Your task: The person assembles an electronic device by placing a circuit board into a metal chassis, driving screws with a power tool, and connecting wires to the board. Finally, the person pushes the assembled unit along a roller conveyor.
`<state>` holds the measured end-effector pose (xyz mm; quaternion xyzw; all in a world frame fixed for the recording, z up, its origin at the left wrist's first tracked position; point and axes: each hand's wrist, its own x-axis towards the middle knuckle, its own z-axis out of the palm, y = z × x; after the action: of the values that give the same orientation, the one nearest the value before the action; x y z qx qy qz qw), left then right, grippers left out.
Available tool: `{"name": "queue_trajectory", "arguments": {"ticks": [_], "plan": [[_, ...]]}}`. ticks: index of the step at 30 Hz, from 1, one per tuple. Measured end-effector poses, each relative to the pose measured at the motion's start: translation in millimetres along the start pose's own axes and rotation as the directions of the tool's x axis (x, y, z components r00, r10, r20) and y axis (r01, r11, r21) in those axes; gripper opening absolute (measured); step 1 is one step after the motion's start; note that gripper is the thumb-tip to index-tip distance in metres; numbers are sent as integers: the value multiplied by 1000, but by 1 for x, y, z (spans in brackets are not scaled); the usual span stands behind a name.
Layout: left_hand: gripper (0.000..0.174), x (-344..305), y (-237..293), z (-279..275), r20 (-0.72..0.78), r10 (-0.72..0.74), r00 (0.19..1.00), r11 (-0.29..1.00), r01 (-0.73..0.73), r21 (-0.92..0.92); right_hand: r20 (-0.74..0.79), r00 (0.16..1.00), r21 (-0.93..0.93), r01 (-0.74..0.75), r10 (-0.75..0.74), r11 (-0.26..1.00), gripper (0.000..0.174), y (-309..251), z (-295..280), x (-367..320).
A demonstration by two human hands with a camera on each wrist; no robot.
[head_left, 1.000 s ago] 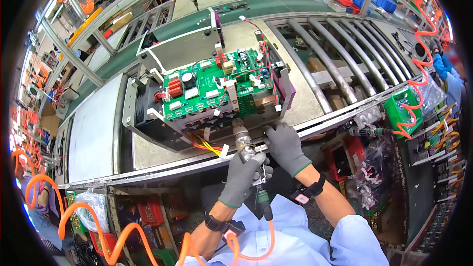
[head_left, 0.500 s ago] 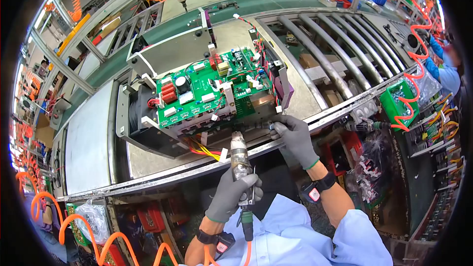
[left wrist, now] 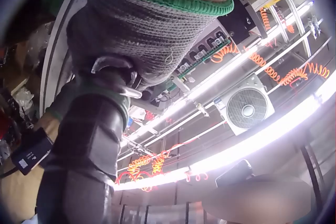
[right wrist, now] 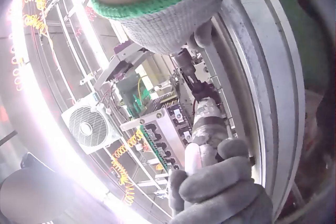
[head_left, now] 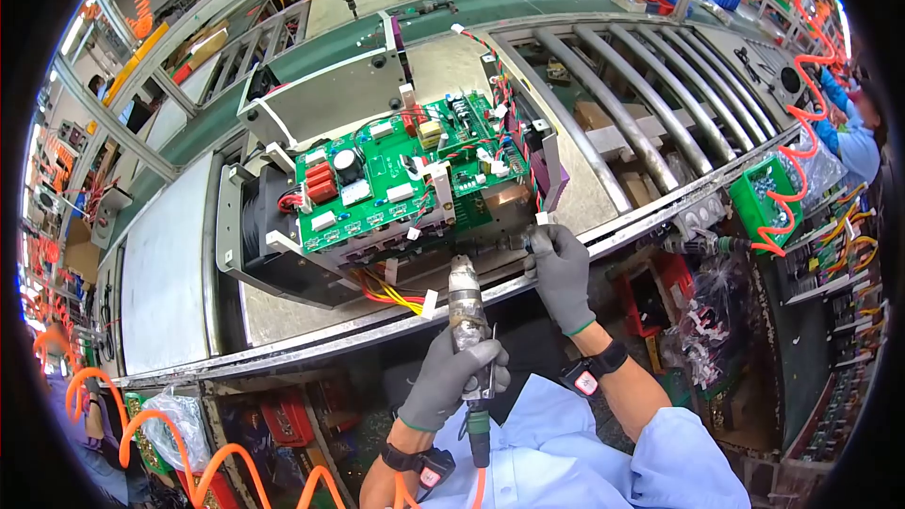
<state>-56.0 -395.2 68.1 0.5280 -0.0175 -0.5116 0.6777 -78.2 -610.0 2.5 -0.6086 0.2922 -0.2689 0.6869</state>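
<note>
The gloved left hand [head_left: 454, 372] grips a worn, taped air screwdriver [head_left: 467, 306]. Its nose points at the front of an electronic unit with a green circuit board [head_left: 377, 170] on top. Just right of the tool's tip, the gloved right hand [head_left: 563, 273] pinches a dark cylindrical part [right wrist: 185, 60] at the unit's lower front edge; what kind of part it is I cannot tell. Yellow and red wires [head_left: 391, 294] with a white tag hang out left of the tool. In the left wrist view, the tool's dark handle end [left wrist: 79, 155] sticks out below the glove.
The unit stands on a bench with a metal front rail [head_left: 311, 339]. Steel rollers [head_left: 650, 104] lie to the right. A green bin [head_left: 765, 198] and another tool [head_left: 707, 243] are at far right. An orange coiled hose [head_left: 222, 452] loops at lower left.
The left hand has drawn the screwdriver slightly back and straightened it. The right hand, beside the tool a second ago, has shifted right and now pinches the dark part.
</note>
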Motion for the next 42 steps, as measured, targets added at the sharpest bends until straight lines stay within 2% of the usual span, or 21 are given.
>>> {"name": "queue_trajectory", "arguments": {"ticks": [2,5,8,11,17,20,23,26,29,35,38,41,42], "plan": [[32,1,3,0,19,-4,1000,1000,4,6,5,1000,-64,13,-12,998,27,-5,-2,3],[31,1,6,2,20,1,1000,1000,-1,30,-7,998,-76,56,-57,995,42,-3,-4,5],[31,3,6,1,20,9,1000,998,-11,58,6,1000,-99,31,-30,995,41,-5,-5,7],[31,5,6,1,29,9,1000,998,-10,66,-41,998,12,-53,53,999,39,-14,1,5],[31,7,7,8,-8,17,1000,999,-16,46,-125,991,2,-55,55,998,36,-18,8,7],[30,7,7,9,-19,23,1000,998,-22,56,-114,993,-61,-46,39,997,36,-18,7,7],[29,8,7,8,-27,17,999,998,-16,63,-17,994,-60,-108,107,992,32,-17,1,9],[29,8,8,10,-23,1,1000,996,1,86,-65,994,-231,69,-87,970,32,-16,0,8],[29,7,8,9,-16,11,1000,997,-10,75,-97,958,-390,213,-270,896,32,3,-5,16],[30,7,6,4,13,5,1000,999,-6,36,-44,938,-294,318,-345,901,34,7,-3,12],[30,7,6,3,31,-4,1000,999,2,47,-1,960,-295,266,-278,918,55,15,-9,19],[29,11,5,2,50,10,999,999,-11,31,28,973,-328,225,-229,918,55,8,-10,21],[29,13,4,3,55,21,998,1000,-22,16,20,965,-342,253,-262,905,53,0,-9,21]]}}
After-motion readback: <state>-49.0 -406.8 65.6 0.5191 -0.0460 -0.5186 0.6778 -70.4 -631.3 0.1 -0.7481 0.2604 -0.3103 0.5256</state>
